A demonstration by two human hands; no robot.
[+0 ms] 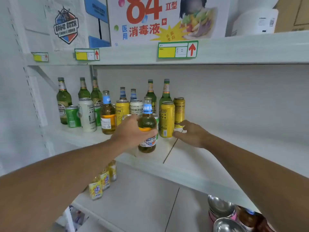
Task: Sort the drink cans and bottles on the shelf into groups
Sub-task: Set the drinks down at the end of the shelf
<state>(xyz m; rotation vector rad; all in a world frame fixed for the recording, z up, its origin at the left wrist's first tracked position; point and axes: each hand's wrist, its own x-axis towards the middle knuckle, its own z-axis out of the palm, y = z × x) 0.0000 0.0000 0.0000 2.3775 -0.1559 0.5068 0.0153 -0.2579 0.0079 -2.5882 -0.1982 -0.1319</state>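
My left hand [132,133] is wrapped around a clear bottle with a blue neck label [147,121], held near the front edge of the white middle shelf [192,166]. My right hand [190,132] rests open on the shelf, fingertips beside the base of a yellow can [166,119]. A second yellow can [179,112] stands just behind it. Further left stand a similar blue-label bottle [107,113], a yellow can [122,109], a white can [87,114], green cans [72,116] and several green bottles [63,99] along the back.
The right half of the middle shelf is bare. Above is a shelf with price tags [178,49] and a large box [167,19]. The lower shelf holds small yellow bottles [103,180]; metal bowls [220,208] sit at the bottom right.
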